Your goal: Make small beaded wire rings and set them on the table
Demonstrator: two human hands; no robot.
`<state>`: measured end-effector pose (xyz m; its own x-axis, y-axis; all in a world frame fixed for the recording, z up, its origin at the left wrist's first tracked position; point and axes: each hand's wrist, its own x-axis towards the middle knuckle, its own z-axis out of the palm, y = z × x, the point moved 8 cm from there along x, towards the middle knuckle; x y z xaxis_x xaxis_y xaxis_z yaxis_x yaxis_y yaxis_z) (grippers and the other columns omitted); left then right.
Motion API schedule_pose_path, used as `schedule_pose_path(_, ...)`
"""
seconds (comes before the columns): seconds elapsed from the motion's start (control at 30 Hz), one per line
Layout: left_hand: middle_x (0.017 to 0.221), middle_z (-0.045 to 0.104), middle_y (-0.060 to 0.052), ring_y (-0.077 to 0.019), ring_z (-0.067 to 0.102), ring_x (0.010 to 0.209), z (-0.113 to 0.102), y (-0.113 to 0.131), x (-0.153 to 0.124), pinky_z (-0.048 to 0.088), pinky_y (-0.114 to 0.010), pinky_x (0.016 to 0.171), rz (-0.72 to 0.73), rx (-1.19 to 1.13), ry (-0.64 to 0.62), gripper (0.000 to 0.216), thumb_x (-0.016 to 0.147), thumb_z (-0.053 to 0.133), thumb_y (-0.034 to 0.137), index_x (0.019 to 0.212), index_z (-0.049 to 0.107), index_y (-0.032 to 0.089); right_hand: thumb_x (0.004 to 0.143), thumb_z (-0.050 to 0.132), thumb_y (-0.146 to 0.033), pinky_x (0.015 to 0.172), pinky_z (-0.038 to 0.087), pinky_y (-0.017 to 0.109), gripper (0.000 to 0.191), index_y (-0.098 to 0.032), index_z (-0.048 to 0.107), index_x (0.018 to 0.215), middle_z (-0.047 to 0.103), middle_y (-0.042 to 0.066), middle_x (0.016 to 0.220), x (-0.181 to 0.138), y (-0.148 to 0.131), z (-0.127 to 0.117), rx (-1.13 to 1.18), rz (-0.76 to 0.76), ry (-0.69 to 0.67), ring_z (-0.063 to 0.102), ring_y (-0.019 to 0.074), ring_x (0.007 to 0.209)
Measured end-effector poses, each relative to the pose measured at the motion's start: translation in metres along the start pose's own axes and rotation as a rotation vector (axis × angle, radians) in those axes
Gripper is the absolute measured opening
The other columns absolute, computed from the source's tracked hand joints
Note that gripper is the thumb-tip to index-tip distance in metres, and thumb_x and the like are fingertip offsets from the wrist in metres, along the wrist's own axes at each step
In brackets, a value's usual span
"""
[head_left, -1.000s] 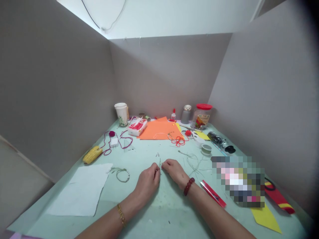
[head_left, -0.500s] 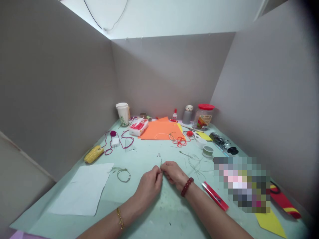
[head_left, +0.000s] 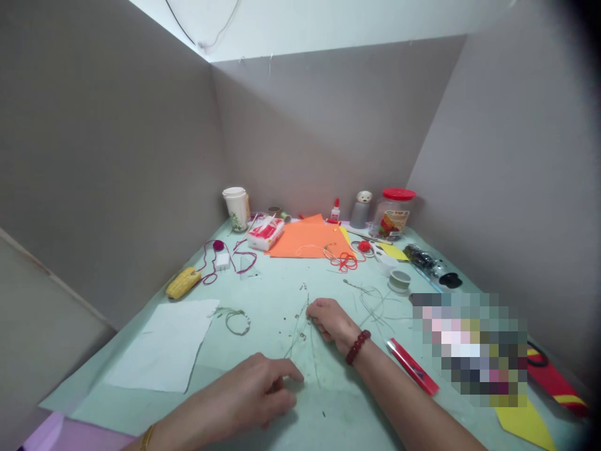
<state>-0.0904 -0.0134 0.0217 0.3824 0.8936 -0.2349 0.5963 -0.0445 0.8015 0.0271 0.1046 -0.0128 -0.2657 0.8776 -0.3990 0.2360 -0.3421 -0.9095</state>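
Thin green cords (head_left: pixel 297 335) fan out over the table from the fingertips of my right hand (head_left: pixel 331 321), which is closed in a pinch on their upper end. My left hand (head_left: pixel 263 388) hovers lower left with its thumb and forefinger apart, holding nothing that I can see. Several tiny beads or bits (head_left: pixel 303 337) lie among the cords, with more small bits (head_left: pixel 303 286) just beyond. A knotted green bracelet (head_left: pixel 238 322) rests left of the cords. To the right, loose green thread (head_left: pixel 373 304) lies in a tangle near a thread spool (head_left: pixel 399 280).
A white cloth (head_left: pixel 162 347) covers the left side, near a yellow corn-shaped object (head_left: pixel 183 283). A red cutter (head_left: pixel 413 366) lies beside my right forearm. Orange paper (head_left: pixel 303 241), a tissue pack (head_left: pixel 265 232) and a red-lidded jar (head_left: pixel 392 215) stand or lie farther back.
My left hand has come away from my right, moving down and left, and its fingers have opened. The cords and small bits between the hands now show. My right hand stays pinched.
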Motion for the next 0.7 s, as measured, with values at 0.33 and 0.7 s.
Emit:
schedule_pose_path(0.33, 0.085, 0.067, -0.006, -0.0165, 0.058, 0.073, -0.058, -0.008, 0.114, 0.04, -0.025, 0.064, -0.051, 0.213, 0.467, 0.022, 0.079, 0.044, 0.023, 0.089, 0.063, 0.017, 0.064, 0.047, -0.019, 0.036, 0.01, 0.021, 0.011, -0.02, 0.038, 0.058, 0.026, -0.01, 0.044, 0.0, 0.0, 0.001, 0.0, -0.008, -0.028, 0.018, 0.0043, 0.037)
schedule_pose_path(0.7, 0.07, 0.061, -0.001, -0.0149, 0.053, 0.064, -0.05, -0.016, 0.121, 0.035, -0.025, 0.059, -0.048, 0.225, 0.435, 0.015, 0.08, 0.041, 0.021, 0.072, 0.053, 0.02, 0.064, 0.044, -0.015, 0.037, 0.009, 0.022, 0.011, -0.019, 0.037, 0.056, 0.025, -0.01, 0.044, 0.0, -0.002, -0.001, -0.058, 0.004, 0.009, 0.017, 0.004, 0.038)
